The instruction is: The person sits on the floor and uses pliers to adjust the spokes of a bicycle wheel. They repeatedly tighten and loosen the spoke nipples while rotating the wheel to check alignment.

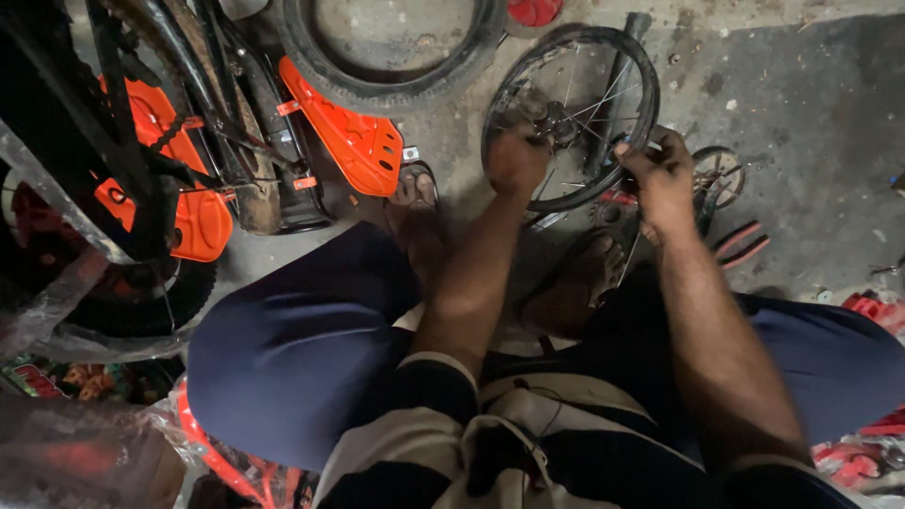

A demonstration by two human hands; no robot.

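A small black spoked bicycle wheel (603, 66) stands on the concrete floor in front of my feet. My left hand (516, 160) is closed around its hub area, at the centre of the spokes. My right hand (660, 174) grips the wheel's rim on the right side, fingers curled, possibly with a small tool that I cannot make out. Both forearms reach forward over my dark blue trousers.
A loose black tyre (377, 90) lies at the top centre. An orange mudguard (349, 141) and an orange-and-black bicycle (160, 170) stand at the left. Red-handled pliers (740, 245) and a small toothed sprocket (718, 174) lie right of the wheel. Red packaged parts (867, 311) sit far right.
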